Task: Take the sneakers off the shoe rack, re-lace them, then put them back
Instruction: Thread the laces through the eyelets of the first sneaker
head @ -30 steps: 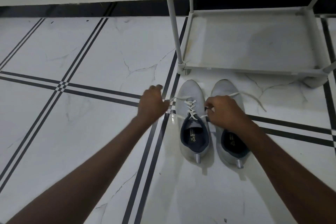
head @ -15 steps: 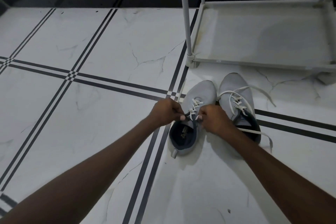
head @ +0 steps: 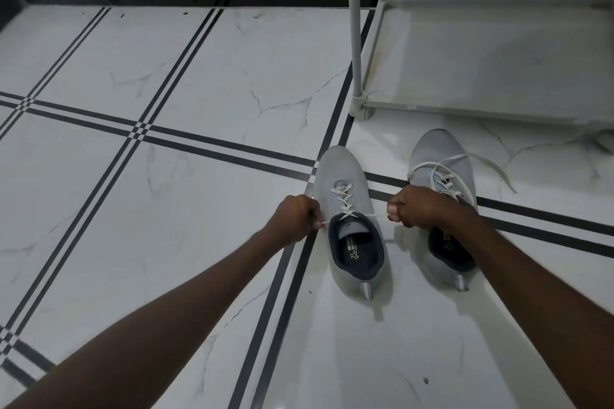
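Two grey sneakers stand side by side on the tiled floor, toes pointing away from me. The left sneaker (head: 345,183) has a white lace (head: 344,199) crossed up its front. My left hand (head: 295,219) pinches one end of that lace at the shoe's left side. My right hand (head: 418,206) pinches the other end on the shoe's right, and the lace runs taut between them across the collar. The right sneaker (head: 438,156) lies partly under my right wrist, its own lace hanging loose over the floor.
The grey shoe rack (head: 481,56) stands just beyond the sneakers, its bottom shelf bare and a thin post (head: 354,26) rising at its near left corner. White marble tiles with black stripes cover the floor; a black skirting runs along the wall behind.
My hands have drawn apart from the shoe's tongue, pulling the lace ends out sideways. The left sneaker, tilted half a second ago, now sits straight. The view has shifted left.
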{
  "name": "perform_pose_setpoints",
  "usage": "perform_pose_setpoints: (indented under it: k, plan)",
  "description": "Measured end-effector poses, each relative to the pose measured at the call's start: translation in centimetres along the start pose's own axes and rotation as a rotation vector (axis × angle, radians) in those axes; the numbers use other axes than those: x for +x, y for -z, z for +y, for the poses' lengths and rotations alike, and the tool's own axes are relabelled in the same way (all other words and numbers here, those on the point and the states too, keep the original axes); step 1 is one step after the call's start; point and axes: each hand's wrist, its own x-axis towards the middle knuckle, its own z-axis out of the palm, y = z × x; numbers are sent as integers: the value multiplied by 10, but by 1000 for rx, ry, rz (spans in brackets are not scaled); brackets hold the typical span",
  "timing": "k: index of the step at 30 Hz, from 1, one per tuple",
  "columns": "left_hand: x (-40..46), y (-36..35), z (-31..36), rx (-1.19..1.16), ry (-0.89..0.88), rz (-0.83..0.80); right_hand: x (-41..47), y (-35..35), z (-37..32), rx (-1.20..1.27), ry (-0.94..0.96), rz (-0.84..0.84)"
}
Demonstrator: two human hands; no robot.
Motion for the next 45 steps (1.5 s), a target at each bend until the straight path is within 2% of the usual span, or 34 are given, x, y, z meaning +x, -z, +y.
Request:
perform_pose_setpoints:
  k: [2,5,8,10,12,14,16,18,20,23,25,27,29,31,34,35,36,38,39,40,42,44,45]
  plan:
    - [1,-2,-2,10,16,25,4,-3,-2,-82,-13,21]
    - [3,6,-2,78,7,20,7,-7,-11,-103,-10,139]
    - [3,17,-5,289,21,-14,-5,12,-24,-22,-12,70]
    - [0,26,-12,426,46,112,-17,35,-32,6,-42,-43]
    - [-2,37,-18,540,42,364,-26,56,-37,45,-52,-67]
    - [-2,50,-12,404,89,540,-34,70,-42,39,-5,-32]
    - [0,65,3,129,124,570,-39,80,-48,13,69,42]
    - [3,76,21,-266,59,479,-41,86,-52,-6,147,148]
    - [3,78,41,-695,7,315,-38,87,-53,2,182,254]
    - [0,68,73,-1101,55,55,-31,81,-56,72,238,388]
    - [0,60,85,-1123,82,-100,-22,75,-57,56,283,498]
    - [0,54,86,-992,12,-174,-11,68,-55,28,316,603]
    - [-1,52,82,-882,-61,-143,-1,62,-54,-19,350,714]
    - [-4,54,78,-878,-78,-58,4,51,-55,13,365,838]
    - [-6,62,73,-884,-11,28,0,24,-60,289,216,1107]
    - [-5,65,71,-896,15,26,0,17,-61,403,149,1087]
    - [-4,69,68,-914,33,13,1,12,-61,549,111,951]
    - [-4,74,60,-960,38,-17,4,5,-64,810,96,510]
    - [-3,76,55,-973,21,-34,5,3,-65,855,82,367]
    - [-3,77,51,-969,-6,-55,7,1,-65,834,63,308]
    - [-2,81,44,-871,-55,-55,8,0,-62,625,70,361]
    - [1,83,40,-658,-82,35,6,1,-61,309,124,481]
    - [2,82,40,-530,-101,98,4,4,-62,211,138,483]
